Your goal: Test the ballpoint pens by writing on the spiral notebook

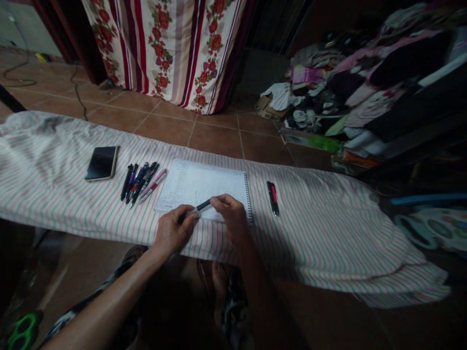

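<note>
Both my hands grip a dark pen (203, 205) with a pale section, held slantwise above a spiral notebook (215, 177). My left hand (174, 227) pinches its lower left end, and my right hand (230, 210) has its fingers closed on the upper right end. Faint writing covers the notebook page, whose wire binding runs down the right side. Left of the notebook lies a loose bunch of several pens (140, 182), with a pink and white pen (153, 186) nearest the page. Two more pens (272, 198), black and pink-red, rest side by side to the right.
A striped cloth (314, 228) covers the long narrow surface. Near its left end lies a phone (102, 163). Beyond are a tiled floor (215, 133), a flowered curtain (175, 53) and a heap of clothes (350, 82). A green object (25, 330) is at the lower left.
</note>
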